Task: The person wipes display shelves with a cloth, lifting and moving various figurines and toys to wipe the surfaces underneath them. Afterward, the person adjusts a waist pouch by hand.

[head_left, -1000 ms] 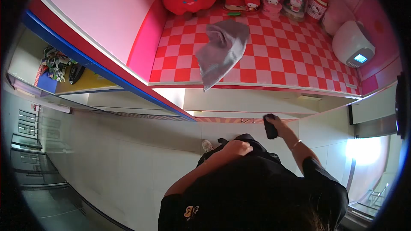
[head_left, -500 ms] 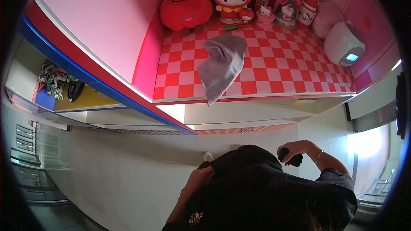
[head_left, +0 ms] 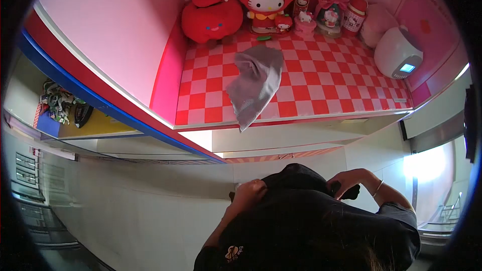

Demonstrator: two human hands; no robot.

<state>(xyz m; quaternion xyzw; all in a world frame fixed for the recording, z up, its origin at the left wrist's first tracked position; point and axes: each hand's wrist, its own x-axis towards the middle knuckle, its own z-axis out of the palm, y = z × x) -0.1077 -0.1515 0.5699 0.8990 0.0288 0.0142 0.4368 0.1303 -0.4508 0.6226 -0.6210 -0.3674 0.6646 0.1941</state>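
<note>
My left hand (head_left: pixel 251 192) is at the front of my black shirt, its fingers curled in against the dark fabric at my waist. What it grips, if anything, is hidden, though a small dark bit shows below its outer side. On the other side, my right hand (head_left: pixel 348 179) is closed around a black, soft-looking bundle (head_left: pixel 354 192) beside my body; its kind is unclear. Ahead of me, a crumpled grey cloth (head_left: pixel 257 83) lies on the red-and-pink checkered shelf (head_left: pixel 321 90), one corner hanging over the front edge. Neither hand touches it.
Along the shelf's back stand a red plush (head_left: pixel 212 19), a Hello Kitty figure (head_left: pixel 265 5) and several small ornaments. A white rounded device (head_left: pixel 398 52) with a lit screen sits at right. A blue-edged partition (head_left: pixel 100 98) separates a left compartment holding patterned cloth (head_left: pixel 57 101).
My left hand has moved up and right along my front. My right hand has come closer to my waist with the black bundle. The view has shifted slightly; the grey cloth lies as before.
</note>
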